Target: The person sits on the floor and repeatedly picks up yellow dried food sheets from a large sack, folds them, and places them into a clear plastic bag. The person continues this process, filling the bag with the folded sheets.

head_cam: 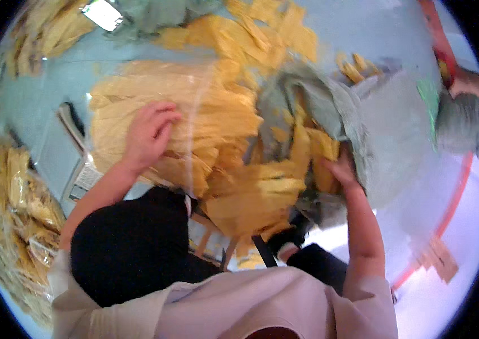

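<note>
My left hand [150, 133] rests on a pile of flat, yellow-orange strips [218, 114] that looks partly covered by clear plastic film [195, 106]. The fingers are slightly apart and lie along the top. My right hand [343, 167] reaches into the mouth of a grey woven sack [328, 91], up against loose yellow strips [322, 146]. Blur and the sack's edge hide some of its fingers, so a grip cannot be made out. More strips [256, 195] spill over the near edge between my hands, above my lap.
A metal-handled cleaver [71, 125] lies left of the pile. Bagged strips [27, 190] lie farther left, loose strips [248, 34] at the back, near a lit phone [103, 15]. Another person's arm [468, 84] shows at far right. Red tape [455, 199] marks the floor.
</note>
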A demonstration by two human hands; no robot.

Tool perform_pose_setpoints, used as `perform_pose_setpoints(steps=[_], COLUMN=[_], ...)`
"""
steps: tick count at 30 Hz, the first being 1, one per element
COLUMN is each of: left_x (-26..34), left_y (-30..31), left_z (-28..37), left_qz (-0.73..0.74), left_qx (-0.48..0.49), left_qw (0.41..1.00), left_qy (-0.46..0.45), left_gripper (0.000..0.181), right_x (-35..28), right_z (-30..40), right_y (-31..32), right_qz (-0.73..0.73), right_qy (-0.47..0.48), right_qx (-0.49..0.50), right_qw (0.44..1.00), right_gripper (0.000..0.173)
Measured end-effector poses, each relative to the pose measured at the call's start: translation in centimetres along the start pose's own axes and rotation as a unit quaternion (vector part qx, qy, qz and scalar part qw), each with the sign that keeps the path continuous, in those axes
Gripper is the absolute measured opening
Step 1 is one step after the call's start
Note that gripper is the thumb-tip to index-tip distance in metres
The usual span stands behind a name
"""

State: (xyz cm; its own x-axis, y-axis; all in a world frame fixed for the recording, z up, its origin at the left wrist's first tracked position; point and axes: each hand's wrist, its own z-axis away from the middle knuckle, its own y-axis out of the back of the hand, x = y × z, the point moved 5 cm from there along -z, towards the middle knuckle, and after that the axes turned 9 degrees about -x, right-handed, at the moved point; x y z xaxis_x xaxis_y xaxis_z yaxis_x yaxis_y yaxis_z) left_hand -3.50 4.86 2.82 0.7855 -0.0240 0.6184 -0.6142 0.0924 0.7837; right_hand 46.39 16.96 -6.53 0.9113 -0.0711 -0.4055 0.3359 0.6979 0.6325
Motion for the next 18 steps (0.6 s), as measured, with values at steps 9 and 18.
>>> perform_pose_setpoints(steps=[9, 18], left_x=[0.8, 12.5], left_y=[0.3, 3.5], left_z=[-0.6, -4.6], left_qz=[0.218, 0.319], left_qx=[-0.010, -0.379], left_qw=[0.976, 0.868], left_qy=[0.010, -0.048], left_gripper=[0.018, 0.057], right_x=[-12.3, -20.0], right_z=[9.2, 16.2], right_y=[1.6, 7.3], right_qz=[-0.432, -0.525], right_qy=[0.003, 0.176], right_qx=[-0.179, -0.148], right_qw=[0.884, 0.820], right_gripper=[0.068, 0.059])
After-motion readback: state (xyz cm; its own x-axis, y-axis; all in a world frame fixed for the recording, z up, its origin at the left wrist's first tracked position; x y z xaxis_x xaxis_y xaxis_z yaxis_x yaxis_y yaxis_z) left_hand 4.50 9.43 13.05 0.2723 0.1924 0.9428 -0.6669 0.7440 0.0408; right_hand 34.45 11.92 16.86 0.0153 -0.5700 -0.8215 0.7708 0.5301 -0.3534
